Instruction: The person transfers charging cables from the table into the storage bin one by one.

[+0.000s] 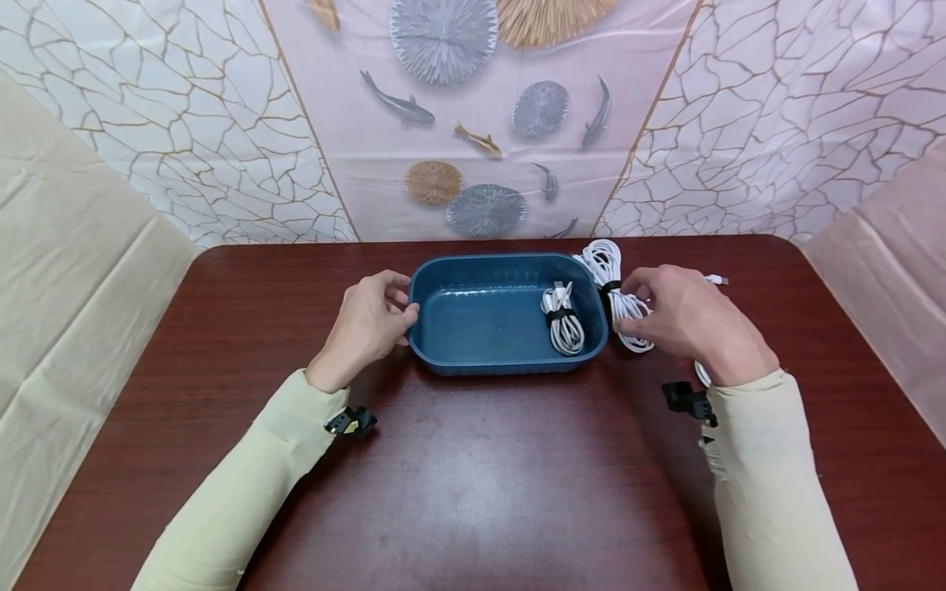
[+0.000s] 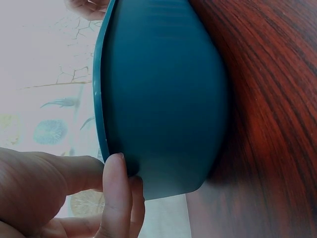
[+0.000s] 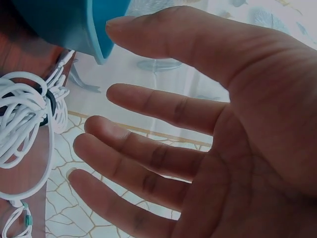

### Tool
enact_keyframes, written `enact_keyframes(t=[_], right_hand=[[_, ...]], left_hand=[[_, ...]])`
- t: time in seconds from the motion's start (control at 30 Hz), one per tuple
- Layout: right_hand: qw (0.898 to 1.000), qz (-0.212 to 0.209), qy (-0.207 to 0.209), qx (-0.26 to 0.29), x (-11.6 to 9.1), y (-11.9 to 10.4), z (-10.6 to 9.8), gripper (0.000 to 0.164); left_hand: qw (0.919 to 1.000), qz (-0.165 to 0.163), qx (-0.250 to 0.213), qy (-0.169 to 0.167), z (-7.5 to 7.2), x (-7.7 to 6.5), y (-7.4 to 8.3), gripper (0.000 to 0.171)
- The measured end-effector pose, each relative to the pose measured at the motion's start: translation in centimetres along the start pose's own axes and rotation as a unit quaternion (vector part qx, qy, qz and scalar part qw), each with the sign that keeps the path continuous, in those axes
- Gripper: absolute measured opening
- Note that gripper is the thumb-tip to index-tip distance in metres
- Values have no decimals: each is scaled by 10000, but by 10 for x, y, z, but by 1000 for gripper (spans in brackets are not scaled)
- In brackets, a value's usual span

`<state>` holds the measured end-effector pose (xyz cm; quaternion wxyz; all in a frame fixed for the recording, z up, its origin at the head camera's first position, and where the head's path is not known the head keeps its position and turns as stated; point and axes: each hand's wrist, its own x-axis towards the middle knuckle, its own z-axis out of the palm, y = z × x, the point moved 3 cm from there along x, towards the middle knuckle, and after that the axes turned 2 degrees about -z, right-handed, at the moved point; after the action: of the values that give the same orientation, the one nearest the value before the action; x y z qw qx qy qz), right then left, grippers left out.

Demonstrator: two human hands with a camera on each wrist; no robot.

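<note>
One blue tray point(image 1: 488, 324) sits mid-bench point(image 1: 473, 460), toward the far edge — one tied white bundle point(image 1: 567, 335) inside, at its right end; the left hand point(image 1: 369, 322) has its fingers clamped on the tray's left rim; the right hand point(image 1: 687, 316), fingers apart, hovers by one larger bundle point(image 1: 625, 309) just right of the tray — at least one more cable point(image 1: 703, 374) farther right, partly hidden.

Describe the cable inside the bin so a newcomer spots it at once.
On the red-brown table sits a blue bin. Inside, at its right end, lies the white cable, coiled and black-strapped. The other white cables lie outside the bin.
</note>
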<state>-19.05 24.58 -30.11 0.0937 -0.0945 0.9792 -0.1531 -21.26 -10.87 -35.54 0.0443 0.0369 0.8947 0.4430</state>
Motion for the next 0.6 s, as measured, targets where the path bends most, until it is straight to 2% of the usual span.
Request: enact_keyframes(t=[0.6], right_hand=[[9999,113,45,35,-6,12,0,49]], left_hand=[[10000,21,16,0,0,0,0,39]])
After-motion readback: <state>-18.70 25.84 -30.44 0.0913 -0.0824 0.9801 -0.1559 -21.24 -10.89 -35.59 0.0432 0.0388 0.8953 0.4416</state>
